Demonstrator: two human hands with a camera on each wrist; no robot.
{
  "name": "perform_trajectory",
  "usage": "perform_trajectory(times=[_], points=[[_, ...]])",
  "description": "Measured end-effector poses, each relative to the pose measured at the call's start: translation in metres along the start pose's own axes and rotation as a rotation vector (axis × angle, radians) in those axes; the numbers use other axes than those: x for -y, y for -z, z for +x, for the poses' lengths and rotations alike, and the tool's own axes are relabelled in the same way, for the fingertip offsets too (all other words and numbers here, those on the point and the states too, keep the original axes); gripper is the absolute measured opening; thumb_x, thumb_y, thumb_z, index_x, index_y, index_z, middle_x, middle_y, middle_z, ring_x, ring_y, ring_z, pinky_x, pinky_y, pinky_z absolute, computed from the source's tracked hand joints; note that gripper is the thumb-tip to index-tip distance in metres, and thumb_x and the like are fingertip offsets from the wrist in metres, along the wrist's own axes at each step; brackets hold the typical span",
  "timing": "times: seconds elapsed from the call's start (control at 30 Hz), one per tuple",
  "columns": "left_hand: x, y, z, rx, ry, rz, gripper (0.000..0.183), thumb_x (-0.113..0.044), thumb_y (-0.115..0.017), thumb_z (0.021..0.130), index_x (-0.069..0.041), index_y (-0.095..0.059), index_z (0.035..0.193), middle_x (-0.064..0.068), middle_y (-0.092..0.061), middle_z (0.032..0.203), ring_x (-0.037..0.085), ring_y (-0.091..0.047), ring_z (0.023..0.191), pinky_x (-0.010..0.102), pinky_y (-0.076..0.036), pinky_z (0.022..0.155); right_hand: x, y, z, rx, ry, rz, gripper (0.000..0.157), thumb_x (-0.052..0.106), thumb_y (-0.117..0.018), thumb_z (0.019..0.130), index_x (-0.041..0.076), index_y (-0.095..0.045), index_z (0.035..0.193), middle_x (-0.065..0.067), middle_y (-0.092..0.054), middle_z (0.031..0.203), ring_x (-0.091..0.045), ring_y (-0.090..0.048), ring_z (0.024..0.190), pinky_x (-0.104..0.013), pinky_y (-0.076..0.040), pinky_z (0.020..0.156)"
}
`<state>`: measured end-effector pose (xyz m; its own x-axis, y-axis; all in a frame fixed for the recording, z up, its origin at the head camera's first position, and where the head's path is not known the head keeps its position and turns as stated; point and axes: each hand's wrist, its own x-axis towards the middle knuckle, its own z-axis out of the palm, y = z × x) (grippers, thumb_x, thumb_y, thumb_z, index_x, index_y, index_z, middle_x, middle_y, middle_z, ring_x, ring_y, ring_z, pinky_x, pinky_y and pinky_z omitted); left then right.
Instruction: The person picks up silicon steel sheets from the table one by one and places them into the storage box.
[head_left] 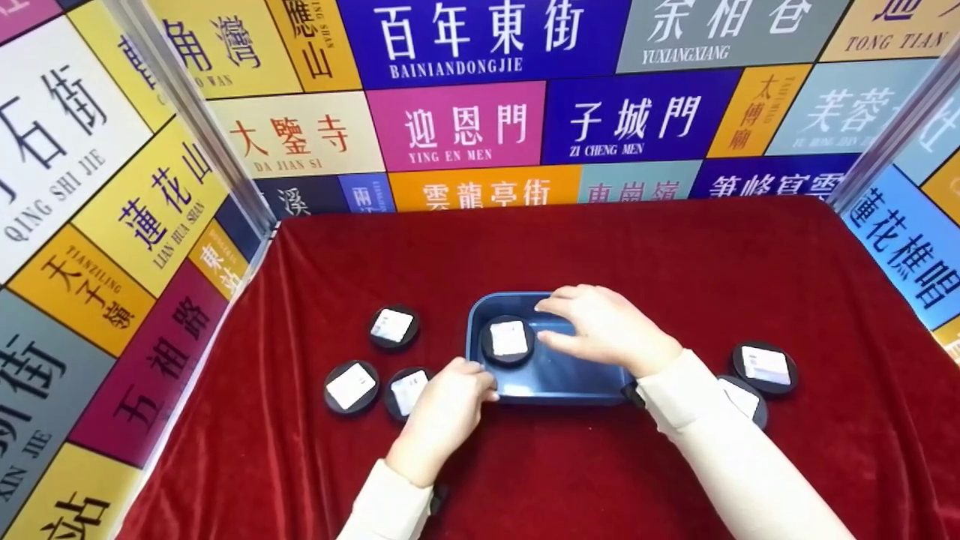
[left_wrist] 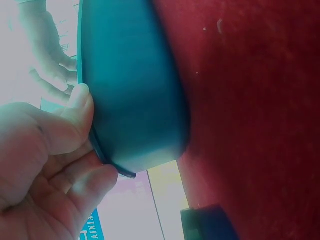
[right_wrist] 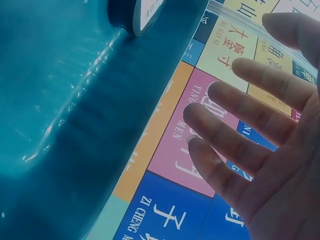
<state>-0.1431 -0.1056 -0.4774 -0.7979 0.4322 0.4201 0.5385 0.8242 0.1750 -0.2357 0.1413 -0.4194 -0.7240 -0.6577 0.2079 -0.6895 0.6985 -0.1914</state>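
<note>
A blue rectangular box (head_left: 562,399) with rounded corners stands on the table. Inside it, toward the left end, lies a round black disc (head_left: 495,358) with a white label on top. My left hand (head_left: 450,397) pinches the box's rim at the near left corner; in the left wrist view its thumb (left_wrist: 80,107) lies on the rim edge. Over the box's right part hovers my right hand (head_left: 611,330), fingers extended and apart, with nothing held. The right wrist view shows that hand (right_wrist: 265,150) beside the box wall, apart from the disc.
Left of the box lie black labelled discs (head_left: 351,388), one partly behind my left hand. Two more discs (head_left: 765,367) overlap at the right, one partly covered by my sleeve. Dark red cloth (head_left: 555,255) covers the table. Colourful sign panels (head_left: 465,124) stand behind and beside it.
</note>
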Motion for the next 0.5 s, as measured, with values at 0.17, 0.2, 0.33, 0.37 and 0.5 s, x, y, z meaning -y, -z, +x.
perform_trajectory(times=[0.17, 0.2, 0.33, 0.37, 0.5], points=[[0.000, 0.000, 0.000, -0.014, -0.005, 0.006, 0.018, -0.014, -0.076, 0.088, -0.016, -0.068, 0.072, -0.003, -0.059, 0.072, 0.016, -0.059, 0.077, 0.025, -0.052, 0.066, 0.001, 0.002, -0.003, 0.002, -0.006, 0.004, 0.045, 0.043, -0.068, 0.091, 0.012, -0.073, 0.123, -0.008, -0.072, 0.118, -0.025, -0.068, 0.107, -0.044, -0.054, 0.099], [0.000, 0.000, -0.001, -0.016, -0.004, 0.006, 0.017, -0.014, -0.076, 0.087, -0.016, -0.068, 0.072, -0.003, -0.059, 0.072, 0.016, -0.059, 0.077, 0.024, -0.052, 0.066, 0.001, 0.002, -0.004, 0.001, -0.005, 0.004, 0.045, 0.043, -0.068, 0.091, 0.012, -0.073, 0.123, -0.008, -0.072, 0.118, -0.025, -0.068, 0.107, -0.044, -0.054, 0.099], [0.001, -0.002, -0.001, -0.022, -0.006, 0.007, 0.017, -0.015, -0.077, 0.087, -0.017, -0.067, 0.073, -0.003, -0.059, 0.072, 0.016, -0.059, 0.078, 0.024, -0.052, 0.067, 0.001, 0.002, -0.007, -0.002, -0.003, -0.005, 0.044, 0.043, -0.068, 0.091, 0.012, -0.073, 0.122, -0.008, -0.072, 0.117, -0.025, -0.069, 0.107, -0.045, -0.054, 0.098], [0.001, -0.002, -0.001, -0.021, -0.006, 0.006, 0.017, -0.015, -0.077, 0.086, -0.017, -0.067, 0.073, -0.003, -0.060, 0.073, 0.016, -0.059, 0.078, 0.024, -0.052, 0.067, 0.001, 0.002, -0.008, -0.003, -0.003, -0.008, 0.043, 0.042, -0.068, 0.091, 0.013, -0.073, 0.122, -0.008, -0.072, 0.117, -0.025, -0.069, 0.107, -0.045, -0.054, 0.098], [0.001, -0.003, -0.001, -0.017, -0.006, 0.005, 0.017, -0.015, -0.077, 0.086, -0.017, -0.067, 0.073, -0.003, -0.059, 0.073, 0.016, -0.060, 0.079, 0.025, -0.053, 0.068, 0.001, 0.002, -0.012, -0.003, -0.008, -0.016, 0.042, 0.043, -0.068, 0.091, 0.013, -0.074, 0.121, -0.007, -0.073, 0.116, -0.025, -0.069, 0.107, -0.044, -0.054, 0.097]])
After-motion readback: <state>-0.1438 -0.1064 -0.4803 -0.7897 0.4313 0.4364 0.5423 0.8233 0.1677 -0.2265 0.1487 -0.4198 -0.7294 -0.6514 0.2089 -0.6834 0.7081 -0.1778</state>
